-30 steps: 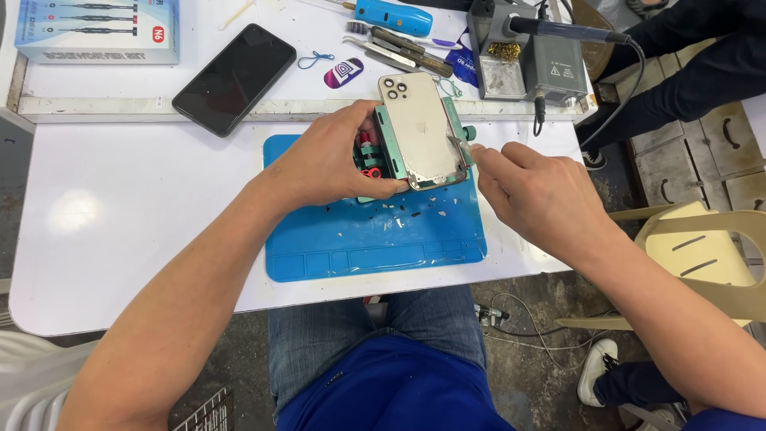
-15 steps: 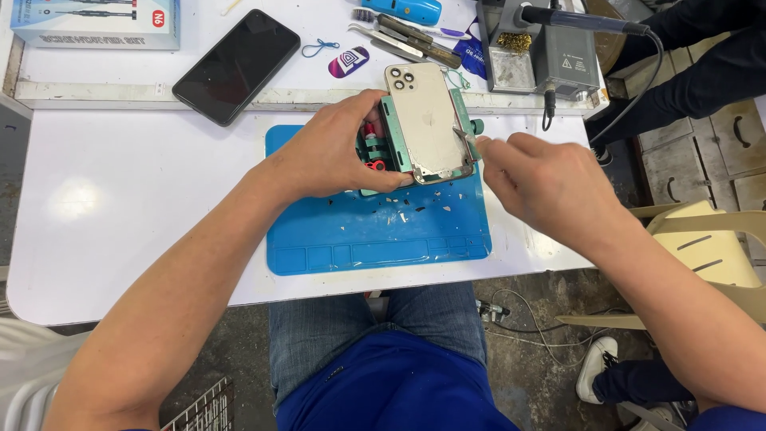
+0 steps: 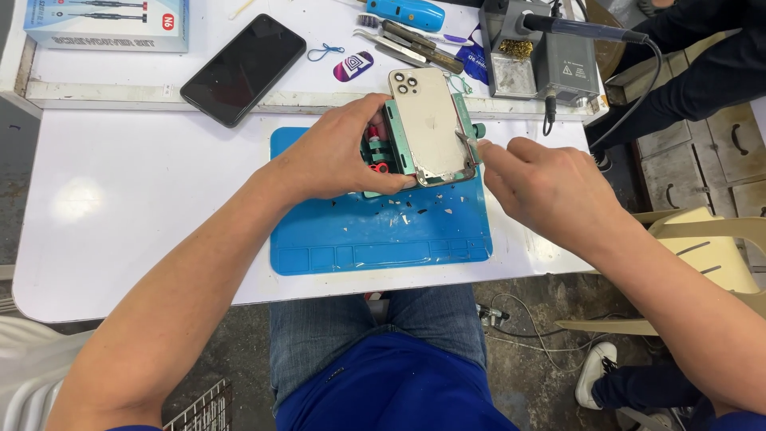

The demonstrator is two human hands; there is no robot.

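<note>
Since half a second ago almost nothing has shifted: both hands keep their places on the clamped phone, and only the view has tipped a little, so the mat sits slightly lower in the picture.

The left hand (image 3: 339, 156) curls over the left side of the green holding fixture (image 3: 381, 152), fingers pressed together along its edge and thumb down at the near corner, bracing it against the mat. The right hand (image 3: 542, 187) pinches a thin metal tool (image 3: 465, 146) between thumb and forefinger, its tip against the right edge of the phone (image 3: 431, 124), which lies back-up in the fixture with its camera cluster at the far end. The back looks pale and stripped, and small dark chips (image 3: 419, 209) lie scattered on the blue work mat (image 3: 375, 239) just below.

By the look of it, the step in hand is scraping or prying broken back glass off along the right edge. The next move seems to call for a shallow tool angle and steady bracing, so the tip does not slip or gouge the frame.

Farther out on the white table (image 3: 136, 199), a second dark phone (image 3: 243, 69) lies face-up beyond the mat; a soldering station (image 3: 550, 64) stands at the far right, with tweezers (image 3: 403, 41) and a blue tool (image 3: 411, 12) beside it and a boxed tool set (image 3: 104, 22) at the far left. Another person's dark sleeve (image 3: 702, 64) shows at the upper right.
</note>
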